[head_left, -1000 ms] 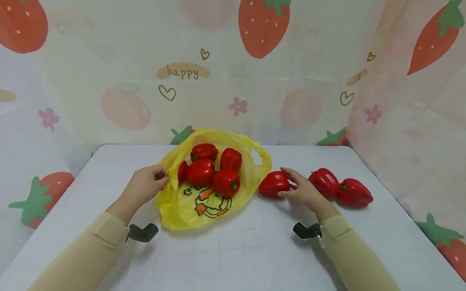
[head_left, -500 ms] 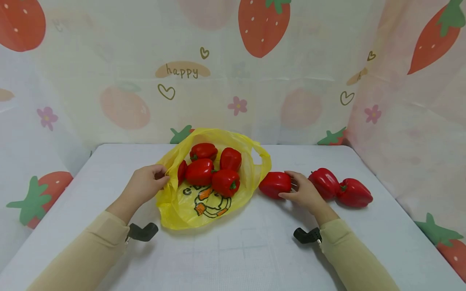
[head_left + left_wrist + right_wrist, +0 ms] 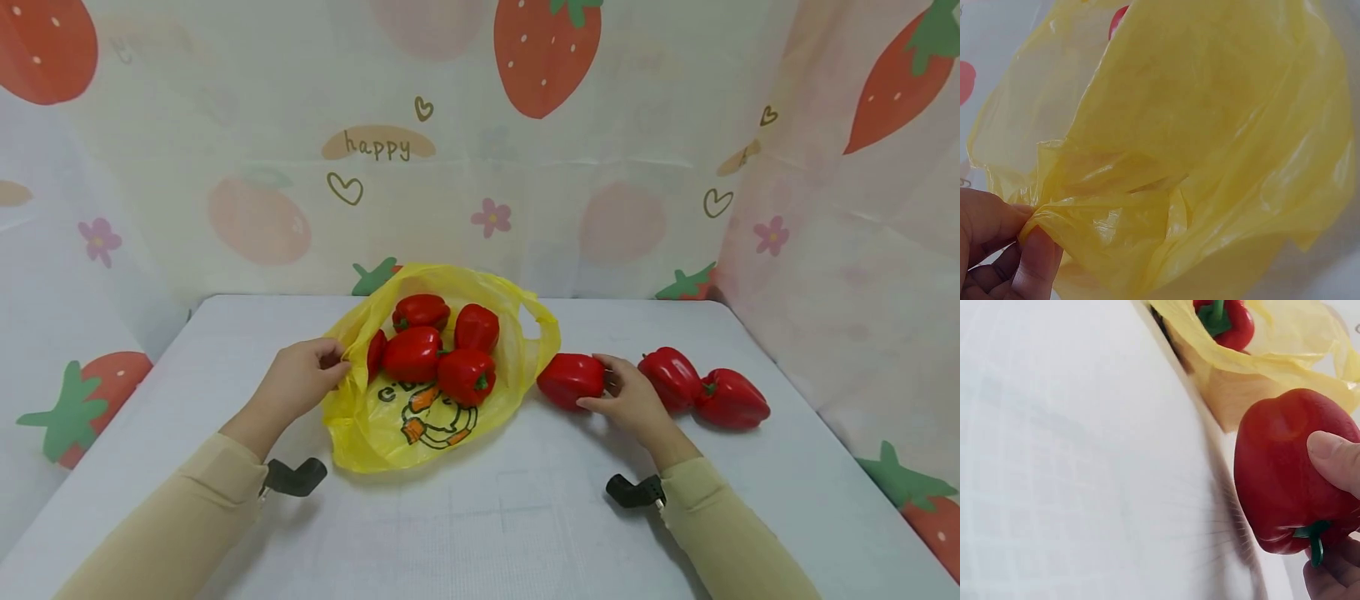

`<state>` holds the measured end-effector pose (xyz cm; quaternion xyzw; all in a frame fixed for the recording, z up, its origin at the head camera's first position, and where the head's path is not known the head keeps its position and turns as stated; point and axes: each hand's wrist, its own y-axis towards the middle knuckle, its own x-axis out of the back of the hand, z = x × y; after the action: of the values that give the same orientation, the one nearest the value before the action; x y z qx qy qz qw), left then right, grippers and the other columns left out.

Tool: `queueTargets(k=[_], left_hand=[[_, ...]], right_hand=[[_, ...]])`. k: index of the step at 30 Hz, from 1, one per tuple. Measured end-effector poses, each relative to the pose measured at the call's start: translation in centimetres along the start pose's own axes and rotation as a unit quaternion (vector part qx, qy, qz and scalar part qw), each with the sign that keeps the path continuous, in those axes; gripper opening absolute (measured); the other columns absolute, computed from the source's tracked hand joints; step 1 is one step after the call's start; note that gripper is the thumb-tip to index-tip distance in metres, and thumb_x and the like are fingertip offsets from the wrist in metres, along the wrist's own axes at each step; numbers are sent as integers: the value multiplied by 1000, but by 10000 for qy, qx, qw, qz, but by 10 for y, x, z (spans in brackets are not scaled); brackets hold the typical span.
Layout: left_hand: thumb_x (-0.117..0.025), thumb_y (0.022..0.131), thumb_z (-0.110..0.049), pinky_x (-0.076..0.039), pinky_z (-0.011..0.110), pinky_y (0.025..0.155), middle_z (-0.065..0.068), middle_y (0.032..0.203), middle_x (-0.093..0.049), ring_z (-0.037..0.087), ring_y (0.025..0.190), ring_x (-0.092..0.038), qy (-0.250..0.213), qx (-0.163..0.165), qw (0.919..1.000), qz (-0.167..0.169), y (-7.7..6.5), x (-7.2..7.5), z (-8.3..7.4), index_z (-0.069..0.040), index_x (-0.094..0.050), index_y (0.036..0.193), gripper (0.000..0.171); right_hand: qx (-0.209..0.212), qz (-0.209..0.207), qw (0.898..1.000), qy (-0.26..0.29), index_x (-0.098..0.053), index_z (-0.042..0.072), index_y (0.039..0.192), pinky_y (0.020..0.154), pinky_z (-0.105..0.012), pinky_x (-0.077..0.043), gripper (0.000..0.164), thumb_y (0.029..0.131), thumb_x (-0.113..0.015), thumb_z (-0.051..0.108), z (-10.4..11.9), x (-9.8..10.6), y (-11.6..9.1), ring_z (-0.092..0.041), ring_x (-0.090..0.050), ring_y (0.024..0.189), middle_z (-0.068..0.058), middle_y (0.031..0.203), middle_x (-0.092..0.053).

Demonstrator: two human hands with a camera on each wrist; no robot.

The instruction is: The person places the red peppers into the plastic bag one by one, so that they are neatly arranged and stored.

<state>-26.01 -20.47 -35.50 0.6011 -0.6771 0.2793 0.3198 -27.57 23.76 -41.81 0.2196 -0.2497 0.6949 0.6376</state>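
My left hand (image 3: 306,377) pinches the left edge of a yellow plastic bag (image 3: 352,437); in the left wrist view, thumb and finger squeeze a fold of the yellow bag (image 3: 1222,156). The bag lies with its mouth wide, and several red bell peppers (image 3: 411,354) sit inside. Just right of the bag's handle, my right hand (image 3: 630,400) holds a red bell pepper (image 3: 570,381) low at the table. In the right wrist view the thumb presses the side of this bell pepper (image 3: 1285,469), its green stem pointing toward the fingers, which are partly cut off.
Two more bell peppers, one nearer (image 3: 731,400) and one farther (image 3: 670,379), lie touching on the table right of my right hand. The white table (image 3: 480,533) backs onto a strawberry-print curtain (image 3: 450,217). A black wrist camera (image 3: 296,477) juts below my left hand.
My right hand has shifted slightly to the right, and the bell pepper with it, turning a little. My left hand and the bag look unchanged.
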Motion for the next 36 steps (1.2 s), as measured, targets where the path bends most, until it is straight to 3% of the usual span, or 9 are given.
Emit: queueTargets(k=[23,36], left_hand=[[-58,89,-18,-49,26,65,7,84,-59,21,74,-50,54,50,10000,33,2,-3,2,-7,-61,93,11],[-58,89,-18,-48,26,64,7,83,-58,21,74,-50,61,2,10000,-8,2,-3,4,-8,-60,91,10]], right_hand=[[193,-404,9990,74,-30,16,142,87,-48,-46,88,71,-77,37,22,33,-18,-36,-44,120,-15,135,-42],[404,-700,9956,480,-28,14,142,87,-46,-46,87,72,-77,33,40,43,-28,-36,-42,121,-15,136,-39]])
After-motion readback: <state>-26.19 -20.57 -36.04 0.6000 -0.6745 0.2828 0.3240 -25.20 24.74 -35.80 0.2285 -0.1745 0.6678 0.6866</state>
